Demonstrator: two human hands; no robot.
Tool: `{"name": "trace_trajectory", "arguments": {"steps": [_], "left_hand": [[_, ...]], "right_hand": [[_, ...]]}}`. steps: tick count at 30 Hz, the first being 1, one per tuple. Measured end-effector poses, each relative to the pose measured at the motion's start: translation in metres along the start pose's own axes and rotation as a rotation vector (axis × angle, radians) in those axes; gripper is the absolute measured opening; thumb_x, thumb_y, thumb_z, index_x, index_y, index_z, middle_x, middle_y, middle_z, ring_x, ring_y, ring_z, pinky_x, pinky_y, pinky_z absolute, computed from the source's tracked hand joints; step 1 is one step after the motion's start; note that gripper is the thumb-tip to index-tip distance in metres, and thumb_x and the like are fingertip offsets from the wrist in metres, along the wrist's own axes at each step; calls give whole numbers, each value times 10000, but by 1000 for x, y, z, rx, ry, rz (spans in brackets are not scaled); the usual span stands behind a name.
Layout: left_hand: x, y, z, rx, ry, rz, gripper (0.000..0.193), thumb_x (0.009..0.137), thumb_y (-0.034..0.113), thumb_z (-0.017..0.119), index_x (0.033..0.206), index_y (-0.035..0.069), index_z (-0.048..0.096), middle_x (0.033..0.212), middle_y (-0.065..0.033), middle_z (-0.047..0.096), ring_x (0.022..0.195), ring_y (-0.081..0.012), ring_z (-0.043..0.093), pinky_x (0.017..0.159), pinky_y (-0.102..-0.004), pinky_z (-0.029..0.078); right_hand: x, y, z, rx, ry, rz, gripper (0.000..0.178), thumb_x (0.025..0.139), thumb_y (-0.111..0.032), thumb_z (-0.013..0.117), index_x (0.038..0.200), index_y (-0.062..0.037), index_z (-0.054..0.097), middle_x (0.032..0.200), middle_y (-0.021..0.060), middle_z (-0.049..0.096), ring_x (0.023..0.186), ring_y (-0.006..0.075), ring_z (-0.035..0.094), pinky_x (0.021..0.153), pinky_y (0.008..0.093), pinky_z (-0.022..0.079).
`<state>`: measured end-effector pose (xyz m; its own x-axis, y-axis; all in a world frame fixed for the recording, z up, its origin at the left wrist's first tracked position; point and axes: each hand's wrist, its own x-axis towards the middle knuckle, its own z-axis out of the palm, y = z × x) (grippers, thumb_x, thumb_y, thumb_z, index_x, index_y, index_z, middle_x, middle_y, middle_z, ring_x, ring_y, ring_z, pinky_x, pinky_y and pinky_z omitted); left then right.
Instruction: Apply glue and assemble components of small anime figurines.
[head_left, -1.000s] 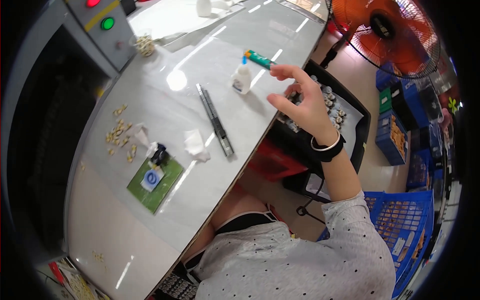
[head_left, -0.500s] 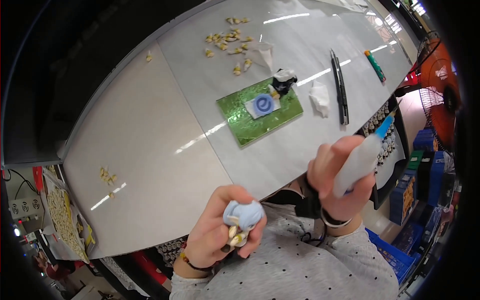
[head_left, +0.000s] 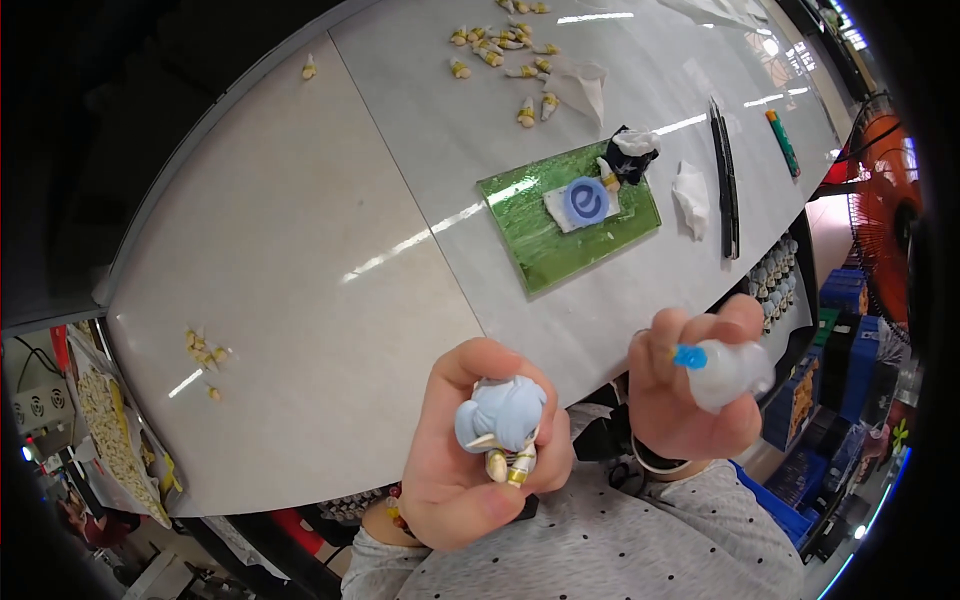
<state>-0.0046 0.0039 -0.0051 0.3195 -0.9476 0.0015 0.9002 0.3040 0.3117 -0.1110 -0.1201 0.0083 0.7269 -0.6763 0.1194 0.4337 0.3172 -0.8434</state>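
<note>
A small figurine (head_left: 505,415) with pale blue hair and white-and-gold arms sits in my left hand (head_left: 455,480), the fingers wrapped round its body. My right hand (head_left: 665,400) grips a translucent white squeeze bottle (head_left: 730,375), whose blue nozzle (head_left: 690,357) points left, toward the figurine but apart from it. Beyond the hands lies a green plate (head_left: 545,255) bearing a round blue piece (head_left: 587,201) with a spiral. Beside that piece rests a small white-and-gold part (head_left: 608,175) against a black pot (head_left: 632,160) stuffed with white tissue.
Several small white-and-gold parts (head_left: 490,55) lie at the back; more (head_left: 205,350) lie at the left. Crumpled tissue (head_left: 690,200), thin black tools (head_left: 725,190) and a green tube (head_left: 783,143) are at the right. Rows of figurines (head_left: 772,275) sit past the right edge, near an orange fan (head_left: 885,200).
The bottle has swung round, its nozzle turning from up-right to the left. My left hand has risen slightly to the right with the figurine. The whole view has shifted a little.
</note>
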Motion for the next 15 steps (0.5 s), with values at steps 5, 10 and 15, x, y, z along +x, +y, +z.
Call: {"name": "trace_trajectory", "arguments": {"steps": [5,10,15], "left_hand": [[3,-3,0,72,33,87,586,708,-14,509,1198,120,218,981,-108,403,629,-144,440,538,-295,358],[4,-7,-3,155,47,183,569,707,-50,470,1191,115,220,1005,-117,399,646,-156,450,544,-300,367],[3,-8,-4,186,44,217,590,702,-68,463,1204,109,210,1012,-121,395,660,-161,455,550,-294,369]], "right_hand": [[6,1,-7,-213,-119,-315,382,766,-388,631,991,-105,509,696,-12,394,607,103,324,516,209,264],[5,8,-6,-429,-196,-508,525,764,-527,562,901,-21,533,689,17,436,570,102,402,462,207,290],[4,9,-1,-470,-144,-511,560,767,-543,545,877,6,536,695,31,452,531,109,413,438,214,291]]}}
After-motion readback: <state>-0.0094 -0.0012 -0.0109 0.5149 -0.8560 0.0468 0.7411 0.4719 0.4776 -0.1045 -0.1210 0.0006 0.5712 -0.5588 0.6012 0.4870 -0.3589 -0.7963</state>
